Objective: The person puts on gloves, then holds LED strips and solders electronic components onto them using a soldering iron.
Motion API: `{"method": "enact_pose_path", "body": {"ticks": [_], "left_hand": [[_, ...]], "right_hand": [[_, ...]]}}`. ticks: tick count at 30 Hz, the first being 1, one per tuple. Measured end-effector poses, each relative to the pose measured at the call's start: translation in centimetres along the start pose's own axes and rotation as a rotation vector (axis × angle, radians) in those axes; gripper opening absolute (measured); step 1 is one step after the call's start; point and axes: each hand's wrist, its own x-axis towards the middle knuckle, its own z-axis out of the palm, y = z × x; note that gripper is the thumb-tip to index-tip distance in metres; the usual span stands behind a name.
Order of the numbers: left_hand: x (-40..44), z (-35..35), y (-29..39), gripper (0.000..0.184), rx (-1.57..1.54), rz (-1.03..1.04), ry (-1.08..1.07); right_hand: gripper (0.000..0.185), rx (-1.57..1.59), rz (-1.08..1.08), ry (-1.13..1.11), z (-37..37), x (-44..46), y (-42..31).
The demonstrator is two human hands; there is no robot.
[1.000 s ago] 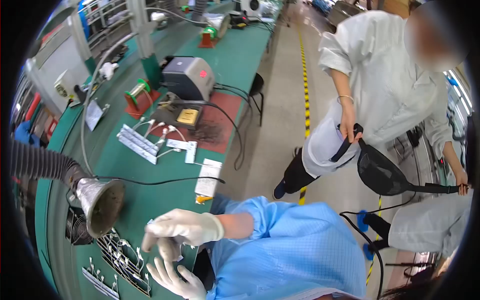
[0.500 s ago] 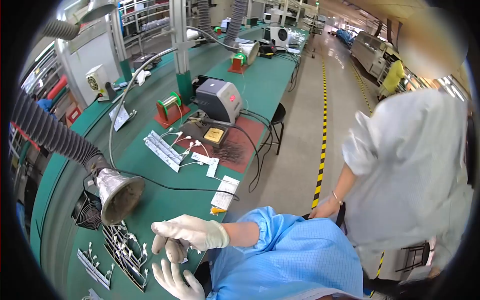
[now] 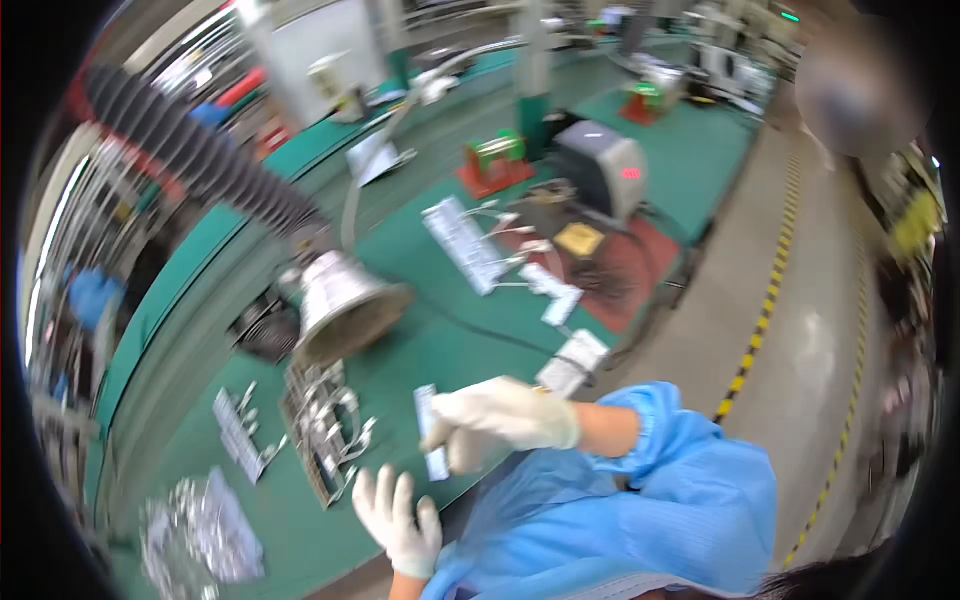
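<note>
My right hand (image 3: 505, 415), in a pale glove, hovers over the near edge of the green bench. Its fingers are loosely bent and blurred; no held thing shows. Partly behind it lies a narrow white-blue strip (image 3: 436, 464). My left hand (image 3: 398, 522), also gloved, is below and left of it, with fingers spread and nothing in them. Close by, a tray of white wired connectors (image 3: 335, 420) rests on the bench. Left of the tray lies another strip with small connectors (image 3: 238, 435).
A fume extractor cone (image 3: 345, 305) hangs over the bench (image 3: 400, 345). Behind stand a soldering station (image 3: 600, 165), a tip-cleaning sponge (image 3: 580, 239) and a solder spool (image 3: 497, 155). Clear plastic bags (image 3: 205, 530) lie at near left. A person (image 3: 865, 100) is blurred at upper right.
My view has swung left, so the bench things appear farther right and blurred. The bags have come into view, and the nearby person has mostly left it. My hands remain close together, slightly farther apart.
</note>
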Motion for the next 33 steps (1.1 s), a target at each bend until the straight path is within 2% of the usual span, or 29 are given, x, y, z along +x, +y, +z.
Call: {"method": "enact_pose_path", "body": {"ticks": [5, 9, 12, 15, 18, 22, 33], "left_hand": [[1.8, -0.1, -0.1, 0.045, 0.033, -0.058, -0.025], [1.8, 0.2, -0.1, 0.046, 0.079, -0.097, -0.048], [1.3, 0.5, -0.4, 0.047, 0.101, -0.143, -0.067], [1.4, 0.7, -0.4, 0.053, 0.081, -0.138, -0.045], [1.5, 0.7, -0.5, 0.053, 0.072, -0.141, -0.082], [1.4, 0.5, -0.5, 0.052, 0.075, -0.145, -0.094], [1.7, 0.0, -0.4, 0.052, 0.065, -0.152, -0.100]], "right_hand": [[0.053, 0.039, 0.200, 0.054, -1.0, -0.4, -0.2], [0.059, 0.025, 0.065, 0.098, -1.0, -0.4, 2.7], [0.058, -0.020, 0.216, 0.193, -1.0, -0.2, 3.6], [0.055, 0.133, 0.047, 0.212, -1.6, -0.2, 5.6], [0.051, 0.238, 0.113, 0.146, -2.3, -0.5, 5.6], [0.050, 0.221, 0.111, 0.136, -2.2, -0.5, 5.5], [0.053, 0.170, 0.080, 0.216, -1.6, -0.1, 5.8]]}}
